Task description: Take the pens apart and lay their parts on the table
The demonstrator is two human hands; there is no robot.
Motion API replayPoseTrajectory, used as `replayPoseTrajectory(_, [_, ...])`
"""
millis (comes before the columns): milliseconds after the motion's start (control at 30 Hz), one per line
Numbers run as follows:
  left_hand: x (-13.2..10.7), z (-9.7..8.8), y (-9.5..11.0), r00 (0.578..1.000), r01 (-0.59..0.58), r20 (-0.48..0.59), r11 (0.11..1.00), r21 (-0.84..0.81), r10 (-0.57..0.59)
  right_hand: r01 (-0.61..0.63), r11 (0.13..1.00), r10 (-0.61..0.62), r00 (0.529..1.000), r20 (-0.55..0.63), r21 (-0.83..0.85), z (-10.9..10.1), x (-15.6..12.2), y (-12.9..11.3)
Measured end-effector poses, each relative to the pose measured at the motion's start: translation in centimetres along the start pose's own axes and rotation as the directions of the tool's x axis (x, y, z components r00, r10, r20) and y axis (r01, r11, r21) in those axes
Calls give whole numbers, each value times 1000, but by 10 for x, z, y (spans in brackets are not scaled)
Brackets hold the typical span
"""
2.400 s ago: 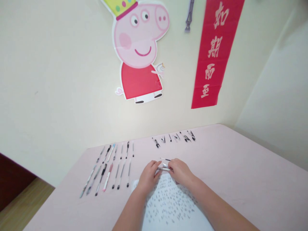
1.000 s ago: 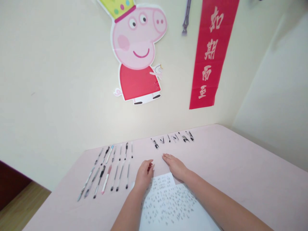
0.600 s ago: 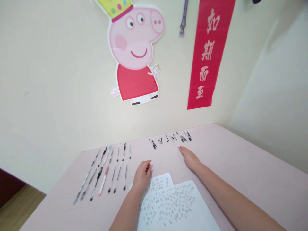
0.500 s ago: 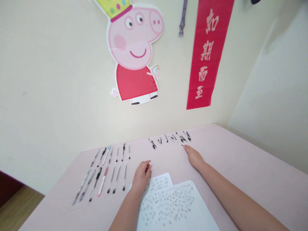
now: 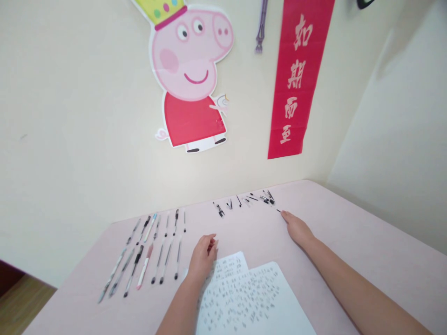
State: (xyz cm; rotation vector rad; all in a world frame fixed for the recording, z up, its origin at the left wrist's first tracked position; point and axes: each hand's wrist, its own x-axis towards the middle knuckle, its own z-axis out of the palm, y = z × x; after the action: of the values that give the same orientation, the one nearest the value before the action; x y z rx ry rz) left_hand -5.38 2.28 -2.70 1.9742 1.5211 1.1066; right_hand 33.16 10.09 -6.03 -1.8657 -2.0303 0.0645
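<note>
My right hand (image 5: 298,229) reaches over the right part of the table, its fingers closed on one end of a thin black pen part (image 5: 278,211). The other end sticks out to the left of the fingertips; its exact kind is too small to tell. Just beyond lie small loose pen parts (image 5: 266,199), black and clear, in groups along the far edge. My left hand (image 5: 203,255) rests at the upper left edge of the handwritten sheets (image 5: 237,298). Its fingers are loosely bent and slightly apart, with nothing visible in them.
Several pens (image 5: 134,270) lie in two rows on the left of the pink-covered table (image 5: 70,307). The wall behind carries a pig cutout (image 5: 193,118), a red banner with characters (image 5: 296,88) and a hanging purple strap (image 5: 261,28).
My right hand has moved a little to the right, away from the loose parts, with the thin black pen part in its fingers. My left hand has stayed by the sheets. The view has shifted slightly.
</note>
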Motion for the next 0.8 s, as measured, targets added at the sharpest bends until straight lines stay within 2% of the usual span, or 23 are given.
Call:
replayPoseTrajectory(333, [0,0,2,1000,15,17,1000,-8,-15,-79,989,78,997,-10,-126,-11,-13,33])
replayPoseTrajectory(800, [1,-1,2,1000,12,20,1000,1,-12,-142,973,132,989,-67,-183,-4,19,38])
